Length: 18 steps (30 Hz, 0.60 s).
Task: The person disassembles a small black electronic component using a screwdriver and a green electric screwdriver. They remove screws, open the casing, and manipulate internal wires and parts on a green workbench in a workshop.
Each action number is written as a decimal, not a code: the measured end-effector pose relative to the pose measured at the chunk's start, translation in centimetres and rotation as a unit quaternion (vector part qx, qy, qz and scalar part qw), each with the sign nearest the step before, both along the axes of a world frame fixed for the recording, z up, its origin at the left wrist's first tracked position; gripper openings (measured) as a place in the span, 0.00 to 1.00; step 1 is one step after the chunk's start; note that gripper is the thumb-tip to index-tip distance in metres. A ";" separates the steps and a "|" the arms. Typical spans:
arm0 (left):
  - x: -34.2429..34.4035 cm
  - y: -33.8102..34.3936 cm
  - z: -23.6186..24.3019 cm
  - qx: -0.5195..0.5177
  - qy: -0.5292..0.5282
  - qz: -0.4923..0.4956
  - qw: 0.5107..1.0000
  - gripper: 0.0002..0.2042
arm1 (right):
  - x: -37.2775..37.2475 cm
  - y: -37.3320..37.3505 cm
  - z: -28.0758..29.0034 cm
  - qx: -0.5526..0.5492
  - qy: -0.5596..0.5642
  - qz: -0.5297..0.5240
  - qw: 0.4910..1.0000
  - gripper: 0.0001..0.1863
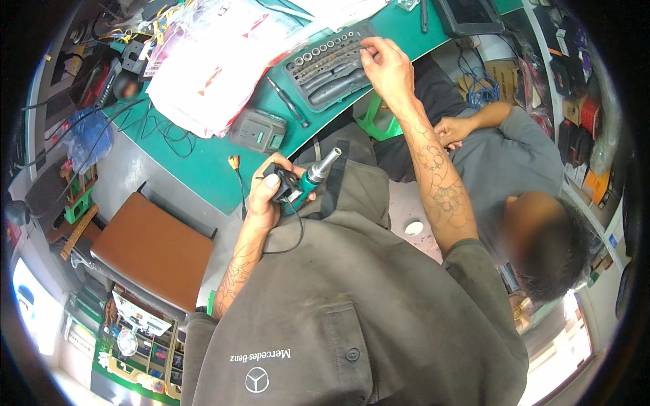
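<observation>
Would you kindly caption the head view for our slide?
Left hand holds a green tool; right hand at the socket set.

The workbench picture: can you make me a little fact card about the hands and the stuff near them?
Left hand: holds a green tool with a silver tip and a small black part with a cable
Right hand: fingertips at the right end of the socket case; can't tell if they pinch anything
Socket case: open, on the green table
Beside the case: slim screwdriver, grey block
Nearby: a co-worker in grey
</observation>
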State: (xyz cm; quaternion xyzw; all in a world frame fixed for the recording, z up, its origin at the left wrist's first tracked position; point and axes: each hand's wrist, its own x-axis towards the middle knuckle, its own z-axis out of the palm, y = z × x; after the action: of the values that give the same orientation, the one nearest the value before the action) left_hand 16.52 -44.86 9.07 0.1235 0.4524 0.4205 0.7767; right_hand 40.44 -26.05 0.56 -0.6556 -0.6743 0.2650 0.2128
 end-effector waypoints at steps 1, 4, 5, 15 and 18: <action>0.0 -0.1 -0.1 0.002 -0.001 0.001 1.000 0.26 | -0.1 0.1 0.3 -0.003 0.003 0.008 1.000 0.10; 0.0 -0.3 -0.3 0.005 -0.004 0.005 1.000 0.26 | -0.1 0.4 0.6 -0.004 0.010 0.026 1.000 0.11; 0.1 -0.3 -0.4 0.005 -0.004 0.007 1.000 0.26 | -0.1 0.7 0.4 0.000 0.012 0.028 1.000 0.12; 0.1 -0.5 -0.1 0.011 -0.016 0.021 1.000 0.23 | -0.6 1.7 0.1 -0.001 -0.053 0.025 0.998 0.15; 0.1 -0.5 0.0 0.011 -0.018 0.024 0.999 0.23 | -1.2 1.7 0.3 -0.015 -0.079 0.004 0.997 0.15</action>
State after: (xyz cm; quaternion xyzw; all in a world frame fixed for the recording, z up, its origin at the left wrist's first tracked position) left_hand 16.66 -45.33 9.08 0.1135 0.4363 0.4457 0.7734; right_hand 39.23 -24.39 0.86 -0.6747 -0.6878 0.2233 0.1482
